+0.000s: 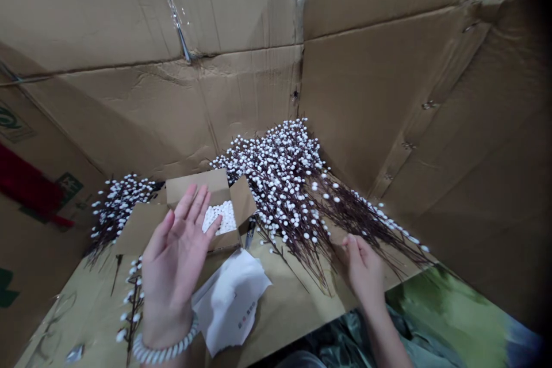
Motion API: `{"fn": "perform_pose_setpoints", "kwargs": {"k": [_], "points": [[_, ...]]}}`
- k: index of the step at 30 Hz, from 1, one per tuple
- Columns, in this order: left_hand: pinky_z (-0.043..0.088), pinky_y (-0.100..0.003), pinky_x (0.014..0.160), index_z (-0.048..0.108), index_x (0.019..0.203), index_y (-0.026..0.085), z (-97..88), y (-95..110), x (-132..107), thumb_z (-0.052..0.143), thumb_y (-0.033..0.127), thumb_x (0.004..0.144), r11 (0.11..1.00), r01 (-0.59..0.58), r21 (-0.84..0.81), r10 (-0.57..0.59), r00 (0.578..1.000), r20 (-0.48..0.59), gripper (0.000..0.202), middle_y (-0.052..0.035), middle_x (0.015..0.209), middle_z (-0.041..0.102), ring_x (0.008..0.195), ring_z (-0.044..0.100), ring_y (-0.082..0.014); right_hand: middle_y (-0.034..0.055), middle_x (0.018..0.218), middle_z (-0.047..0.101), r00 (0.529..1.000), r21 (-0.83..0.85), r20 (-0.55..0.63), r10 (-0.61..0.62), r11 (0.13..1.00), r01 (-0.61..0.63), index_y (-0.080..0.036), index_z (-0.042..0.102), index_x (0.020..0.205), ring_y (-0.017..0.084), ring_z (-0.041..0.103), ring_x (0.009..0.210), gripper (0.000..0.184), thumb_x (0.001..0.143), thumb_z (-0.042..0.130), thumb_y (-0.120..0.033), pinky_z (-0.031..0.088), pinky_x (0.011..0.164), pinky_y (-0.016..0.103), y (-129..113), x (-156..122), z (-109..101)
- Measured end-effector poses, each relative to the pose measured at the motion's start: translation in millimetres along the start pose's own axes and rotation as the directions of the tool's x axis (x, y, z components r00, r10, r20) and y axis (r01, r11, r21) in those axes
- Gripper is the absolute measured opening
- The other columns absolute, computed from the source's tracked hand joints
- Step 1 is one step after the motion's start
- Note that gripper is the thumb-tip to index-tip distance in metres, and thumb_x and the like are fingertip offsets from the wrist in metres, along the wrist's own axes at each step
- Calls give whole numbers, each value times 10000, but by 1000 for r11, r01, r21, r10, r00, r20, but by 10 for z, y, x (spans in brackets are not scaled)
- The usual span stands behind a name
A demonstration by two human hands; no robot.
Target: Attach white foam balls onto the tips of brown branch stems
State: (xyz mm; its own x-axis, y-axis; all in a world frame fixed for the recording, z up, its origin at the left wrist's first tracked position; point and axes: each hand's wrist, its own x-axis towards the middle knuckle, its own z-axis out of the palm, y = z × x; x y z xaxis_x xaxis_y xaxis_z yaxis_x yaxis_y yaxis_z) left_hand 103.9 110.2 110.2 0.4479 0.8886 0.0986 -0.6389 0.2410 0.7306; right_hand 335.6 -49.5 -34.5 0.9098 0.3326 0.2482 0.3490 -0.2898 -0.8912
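Left hand (176, 264): raised palm toward the camera, fingers extended, thumb apart; nothing seen on the palm. White coiled band (166, 352) at the wrist. Right hand (364, 267): thumb and index fingertips brought together; cannot tell whether anything thin lies between them. It is near the right part of the table (293, 310), beside the stem ends of the berry branches.

Open box (226, 240) stands left of the table's middle, flaps out, partly behind the left hand; loose white berries (222, 215) inside. Large pile of berry branches (280, 172) runs from the back corner toward the front edge, right of the box; more stems lie along the right edge. Smaller bunch (123, 201) near the left back corner. Single branch (133, 305) just left of the left wrist.

White paper (237, 299) between box and front edge. Dark tool (250, 232) just right of the box, type unclear. Cardboard walls (250, 86) rise behind.
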Motion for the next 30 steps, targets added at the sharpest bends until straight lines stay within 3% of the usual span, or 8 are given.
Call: {"fn": "perform_pose_setpoints", "kwargs": {"k": [4, 7, 10, 13, 17, 21, 26, 30], "points": [[536, -369, 925, 691, 1103, 187, -56, -26, 19, 524, 407, 877, 1000, 17, -25, -18, 1000, -5, 358, -86, 1335, 604, 1299, 463, -246, -1, 526, 516, 992, 27, 121, -46, 999, 43, -202, 540, 621, 167, 493, 492, 520, 827, 378, -650, 386, 489, 251, 129, -130, -144], [566, -413, 878, 705, 693, 200, -87, -44, 8, 602, 419, 834, 998, 7, -68, -5, 1000, 22, 279, -56, 980, 745, 1052, 637, -231, -15, 508, 507, 968, -1, 229, -107, 994, 110, -201, 551, 643, 149, 489, 462, 472, 875, 375, -573, 380, 464, 229, 170, -301, -227], [598, -341, 806, 581, 489, 182, -106, -31, -22, 702, 354, 785, 997, -16, -73, 19, 999, 43, 363, 8, 664, 684, 740, 670, -140, 7, 566, 581, 953, -47, 249, -171, 981, 189, -198, 550, 641, 147, 550, 505, 430, 903, 395, -502, 413, 494, 209, 195, -437, -328], [612, -275, 712, 556, 460, 177, -134, 4, -50, 767, 301, 735, 997, -60, -44, 61, 998, 19, 368, 41, 555, 623, 587, 624, -97, 8, 568, 612, 929, -78, 282, -238, 960, 269, -199, 580, 648, 141, 577, 495, 403, 912, 423, -460, 428, 495, 190, 230, -541, -441], [622, -274, 695, 604, 475, 182, -205, 23, -72, 857, 338, 613, 989, -143, 37, 146, 985, -96, 328, 53, 527, 659, 542, 632, -90, 16, 576, 651, 918, -127, 248, -309, 929, 347, -207, 636, 685, 154, 620, 507, 388, 914, 438, -451, 445, 516, 195, 287, -699, -507], [629, -276, 684, 683, 512, 201, -243, -7, -77, 916, 366, 469, 979, -175, 101, 192, 962, -194, 289, 43, 570, 728, 608, 693, -123, 41, 613, 678, 955, -161, 161, -248, 948, 273, -201, 642, 711, 174, 638, 544, 397, 912, 428, -468, 456, 534, 209, 320, -759, -481], [623, -253, 690, 748, 580, 208, -242, -46, -81, 922, 372, 445, 971, -177, 162, 203, 966, -157, 275, 8, 642, 770, 607, 719, -139, 34, 574, 614, 996, -152, 60, -63, 986, 71, -202, 568, 656, 177, 572, 523, 494, 878, 354, -588, 442, 500, 231, 309, -438, -379], [622, -256, 700, 748, 563, 208, -230, -69, -91, 914, 386, 464, 975, -158, 155, 181, 972, -150, 262, 5, 606, 762, 594, 721, -139, 4, 491, 530, 985, -217, 164, -54, 972, 90, -214, 526, 620, 176, 534, 476, 527, 891, 244, -567, 410, 490, 249, 331, -87, -218]]}}
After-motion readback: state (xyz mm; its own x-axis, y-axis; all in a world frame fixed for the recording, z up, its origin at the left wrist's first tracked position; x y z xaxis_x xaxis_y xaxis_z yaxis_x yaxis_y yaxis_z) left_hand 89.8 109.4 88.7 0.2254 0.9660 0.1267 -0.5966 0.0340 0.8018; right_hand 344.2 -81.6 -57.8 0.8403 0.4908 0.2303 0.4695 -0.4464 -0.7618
